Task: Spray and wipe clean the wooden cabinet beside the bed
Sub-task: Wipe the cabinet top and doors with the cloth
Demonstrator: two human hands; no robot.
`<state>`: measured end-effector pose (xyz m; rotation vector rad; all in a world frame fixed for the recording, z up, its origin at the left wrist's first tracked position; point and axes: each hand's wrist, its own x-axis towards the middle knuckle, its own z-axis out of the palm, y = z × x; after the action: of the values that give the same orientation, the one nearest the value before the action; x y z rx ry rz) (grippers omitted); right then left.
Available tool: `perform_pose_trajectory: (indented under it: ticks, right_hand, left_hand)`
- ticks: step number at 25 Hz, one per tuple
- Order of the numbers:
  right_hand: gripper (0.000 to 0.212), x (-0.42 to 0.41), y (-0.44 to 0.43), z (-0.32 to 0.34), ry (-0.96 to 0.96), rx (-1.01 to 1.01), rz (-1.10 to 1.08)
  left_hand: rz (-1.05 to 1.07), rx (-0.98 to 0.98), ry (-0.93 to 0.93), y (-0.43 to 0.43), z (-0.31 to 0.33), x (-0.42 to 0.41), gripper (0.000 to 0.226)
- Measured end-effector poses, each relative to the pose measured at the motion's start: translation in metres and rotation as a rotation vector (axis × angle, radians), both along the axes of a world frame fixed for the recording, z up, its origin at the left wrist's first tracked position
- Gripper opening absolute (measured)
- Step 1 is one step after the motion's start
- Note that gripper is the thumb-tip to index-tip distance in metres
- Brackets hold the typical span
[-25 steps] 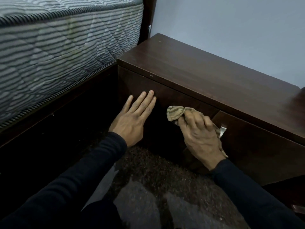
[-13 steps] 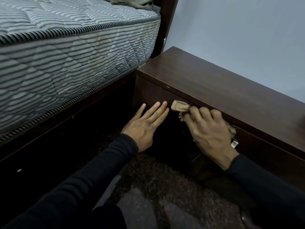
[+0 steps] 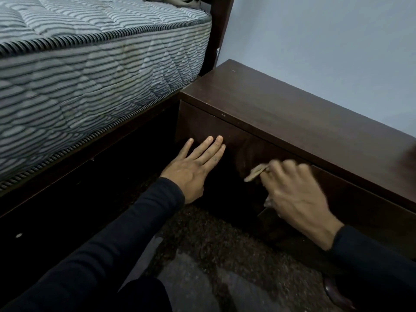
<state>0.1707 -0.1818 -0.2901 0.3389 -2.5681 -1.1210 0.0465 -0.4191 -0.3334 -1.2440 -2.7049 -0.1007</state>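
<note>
Head: right hand (image 3: 297, 194) grips cloth (image 3: 256, 172) against cabinet (image 3: 292, 122) front.

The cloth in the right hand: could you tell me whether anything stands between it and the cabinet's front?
Nothing visible does. The right hand grips the cloth right at the front of the cabinet, though blur hides the contact. The left hand lies flat on the same front, off to one side.

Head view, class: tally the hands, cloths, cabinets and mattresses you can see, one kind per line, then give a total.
Hands: 2 (left hand, right hand)
Cloths: 1 (cloth)
Cabinets: 1 (wooden cabinet)
Mattresses: 1 (mattress)
Total: 5
</note>
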Motion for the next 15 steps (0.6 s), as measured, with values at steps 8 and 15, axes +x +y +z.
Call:
perform_pose_trajectory:
  ticks: [8, 15]
  right_hand:
    - [0.043, -0.013, -0.007, -0.027, 0.136, -0.047, 0.073]
    - [0.026, -0.013, 0.016, -0.029, 0.122, -0.152, 0.36]
  left_hand:
    - [0.038, -0.034, 0.008, 0.005, 0.0, 0.006, 0.097]
    - [0.047, 0.012, -0.044, 0.007, 0.0, 0.01, 0.096]
